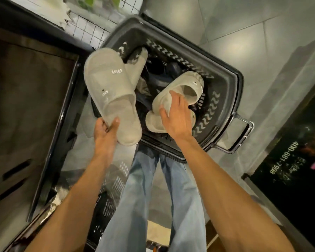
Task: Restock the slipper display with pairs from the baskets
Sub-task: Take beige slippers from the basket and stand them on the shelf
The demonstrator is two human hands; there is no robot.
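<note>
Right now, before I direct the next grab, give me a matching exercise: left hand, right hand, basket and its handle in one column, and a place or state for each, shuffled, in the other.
Column A
1. left hand
2. right hand
3. basket
4. handle

Column B
a. juts out from the basket's right side
b. grips the raised slipper near its heel
c. stands on the tiled floor, slippers inside
d. lies on the lower slipper, fingers fairly straight

Pairs: 1-b; 2-d; 3-c; 4-a
</note>
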